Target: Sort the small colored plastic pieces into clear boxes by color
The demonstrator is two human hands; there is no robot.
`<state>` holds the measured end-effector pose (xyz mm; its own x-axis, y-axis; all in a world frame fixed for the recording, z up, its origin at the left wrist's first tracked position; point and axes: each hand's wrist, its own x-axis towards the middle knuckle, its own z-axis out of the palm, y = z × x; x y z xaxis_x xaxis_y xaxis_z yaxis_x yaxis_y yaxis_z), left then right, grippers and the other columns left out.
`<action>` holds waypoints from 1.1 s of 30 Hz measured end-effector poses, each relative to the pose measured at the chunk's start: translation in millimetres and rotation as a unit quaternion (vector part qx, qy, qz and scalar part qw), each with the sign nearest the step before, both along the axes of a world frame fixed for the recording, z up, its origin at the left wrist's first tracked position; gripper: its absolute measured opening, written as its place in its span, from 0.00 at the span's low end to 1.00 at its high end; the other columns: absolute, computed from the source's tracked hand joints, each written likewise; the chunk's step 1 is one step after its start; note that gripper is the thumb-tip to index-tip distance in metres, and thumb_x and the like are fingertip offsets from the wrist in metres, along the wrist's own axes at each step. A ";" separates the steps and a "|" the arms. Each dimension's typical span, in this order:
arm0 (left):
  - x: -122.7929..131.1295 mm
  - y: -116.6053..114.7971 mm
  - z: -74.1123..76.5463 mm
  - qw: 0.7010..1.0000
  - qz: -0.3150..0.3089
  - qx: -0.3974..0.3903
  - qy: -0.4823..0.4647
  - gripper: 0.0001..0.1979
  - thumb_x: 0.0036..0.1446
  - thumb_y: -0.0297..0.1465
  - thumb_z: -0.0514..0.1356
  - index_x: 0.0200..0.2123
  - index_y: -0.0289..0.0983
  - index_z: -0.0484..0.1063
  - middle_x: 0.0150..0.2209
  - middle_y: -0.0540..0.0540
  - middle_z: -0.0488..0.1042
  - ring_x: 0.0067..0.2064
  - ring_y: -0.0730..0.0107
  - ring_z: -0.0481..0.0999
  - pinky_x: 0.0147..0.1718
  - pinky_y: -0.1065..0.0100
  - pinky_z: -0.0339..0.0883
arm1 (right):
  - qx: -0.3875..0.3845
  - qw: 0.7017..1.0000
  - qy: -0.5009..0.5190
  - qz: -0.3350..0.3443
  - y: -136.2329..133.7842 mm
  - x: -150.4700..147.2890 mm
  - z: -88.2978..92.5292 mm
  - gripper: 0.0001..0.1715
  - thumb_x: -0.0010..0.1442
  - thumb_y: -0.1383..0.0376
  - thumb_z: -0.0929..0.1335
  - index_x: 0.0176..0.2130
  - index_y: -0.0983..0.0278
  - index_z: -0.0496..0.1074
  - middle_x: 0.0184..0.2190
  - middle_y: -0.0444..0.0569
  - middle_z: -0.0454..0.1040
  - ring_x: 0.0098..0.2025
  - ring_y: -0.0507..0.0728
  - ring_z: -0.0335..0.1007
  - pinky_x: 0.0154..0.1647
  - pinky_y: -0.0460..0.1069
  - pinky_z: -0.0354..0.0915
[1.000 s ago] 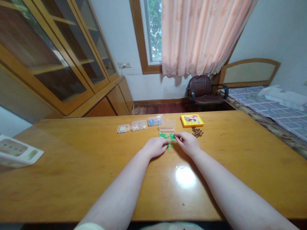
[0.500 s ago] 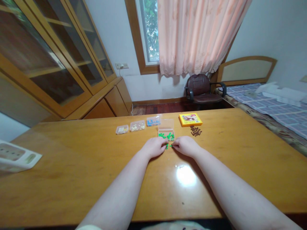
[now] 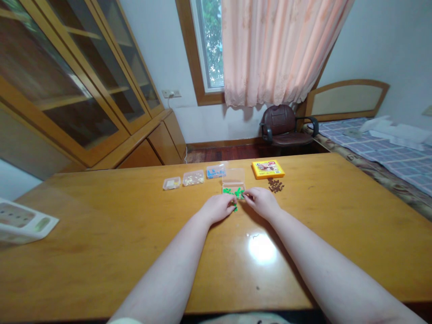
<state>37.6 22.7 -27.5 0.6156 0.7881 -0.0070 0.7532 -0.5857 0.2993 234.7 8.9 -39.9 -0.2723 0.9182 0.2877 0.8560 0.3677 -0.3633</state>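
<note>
Hovering at the front right corner of the clear, rectangular plastic box (image 3: 233,185) with its lid open at the back, your right hand (image 3: 262,201) has its fingers drawn narrow; you cannot tell whether they grip anything. Small bright-green plastic pieces (image 3: 239,192) lie inside that box, and a few more sit on the glossy yellow-brown wooden table (image 3: 101,252), right beside your left hand's (image 3: 220,209) fingertips. Those fingers are curled, their grip too small to make out. Small dark-brown pieces (image 3: 276,185) lie in a pile to your right.
</note>
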 end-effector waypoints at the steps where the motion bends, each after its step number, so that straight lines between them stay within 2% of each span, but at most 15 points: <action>1: 0.0 0.1 -0.2 1.000 0.001 -0.004 -0.003 0.10 0.55 0.32 0.56 0.41 0.41 0.71 0.38 0.48 0.76 0.37 0.67 0.74 0.35 0.71 0.64 | -0.006 1.000 0.015 -0.019 2.1 1.3 -1.5 0.14 0.60 0.60 0.63 0.38 0.61 0.76 0.36 0.49 0.78 0.36 0.54 0.72 0.37 0.46 0.60; 6: -0.6 1.0 -0.9 1.000 -0.004 -0.011 -0.018 0.07 0.54 0.31 0.56 0.38 0.41 0.70 0.36 0.50 0.75 0.35 0.69 0.73 0.33 0.72 0.63 | -0.054 0.995 0.059 -0.063 6.8 5.3 -4.3 0.16 0.60 0.60 0.63 0.44 0.61 0.74 0.35 0.48 0.78 0.35 0.55 0.71 0.35 0.46 0.61; 13: -3.0 3.9 -4.4 0.998 -0.019 -0.002 -0.061 0.06 0.56 0.32 0.56 0.34 0.39 0.71 0.32 0.50 0.74 0.32 0.71 0.71 0.30 0.73 0.60 | -0.087 0.994 0.035 0.057 -0.8 0.4 -1.2 0.15 0.61 0.60 0.61 0.36 0.60 0.76 0.31 0.47 0.77 0.32 0.53 0.70 0.31 0.45 0.58; 17: -4.6 5.7 -4.1 0.992 0.031 0.037 -0.117 0.08 0.57 0.33 0.54 0.37 0.39 0.72 0.31 0.49 0.73 0.32 0.72 0.70 0.32 0.72 0.62 | -0.103 0.992 0.025 0.065 -2.8 -1.3 -0.2 0.15 0.60 0.60 0.62 0.38 0.59 0.76 0.32 0.47 0.78 0.32 0.54 0.71 0.32 0.45 0.58; 20: -6.8 6.0 0.5 0.984 0.080 0.084 -0.134 0.11 0.58 0.34 0.53 0.41 0.39 0.72 0.34 0.48 0.73 0.34 0.70 0.71 0.36 0.70 0.64 | -0.121 0.989 0.027 0.085 -4.1 -1.7 0.2 0.14 0.59 0.61 0.63 0.41 0.58 0.76 0.35 0.47 0.78 0.35 0.54 0.72 0.34 0.46 0.61; 22: -9.0 5.4 4.2 0.985 0.081 0.101 -0.117 0.11 0.59 0.33 0.53 0.42 0.40 0.72 0.37 0.47 0.74 0.36 0.70 0.72 0.37 0.70 0.64 | -0.132 0.985 0.029 0.111 -4.7 -1.5 -0.2 0.15 0.58 0.62 0.64 0.43 0.56 0.75 0.38 0.46 0.78 0.37 0.55 0.73 0.37 0.46 0.62; 26: -12.6 3.2 7.2 0.995 0.021 0.091 -0.041 0.10 0.57 0.33 0.54 0.37 0.42 0.75 0.36 0.48 0.74 0.36 0.69 0.72 0.36 0.71 0.64 | -0.142 0.977 0.021 0.156 -4.7 -0.4 -1.5 0.17 0.58 0.63 0.63 0.45 0.54 0.75 0.42 0.44 0.78 0.41 0.56 0.73 0.42 0.47 0.63; 29: -12.5 2.6 4.5 0.997 -0.007 0.074 0.005 0.10 0.57 0.34 0.55 0.36 0.45 0.76 0.36 0.49 0.74 0.36 0.69 0.73 0.35 0.71 0.64 | -0.143 0.977 0.004 0.161 -4.2 0.0 -1.1 0.17 0.58 0.64 0.63 0.44 0.55 0.76 0.41 0.45 0.78 0.42 0.56 0.73 0.42 0.47 0.63; 33: -9.6 3.6 0.3 0.998 0.000 0.056 0.032 0.10 0.57 0.34 0.54 0.38 0.46 0.76 0.37 0.49 0.75 0.38 0.68 0.73 0.37 0.71 0.64 | -0.130 0.981 -0.011 0.142 -3.7 -1.3 -0.3 0.13 0.57 0.64 0.64 0.39 0.57 0.77 0.37 0.46 0.79 0.38 0.55 0.73 0.38 0.46 0.62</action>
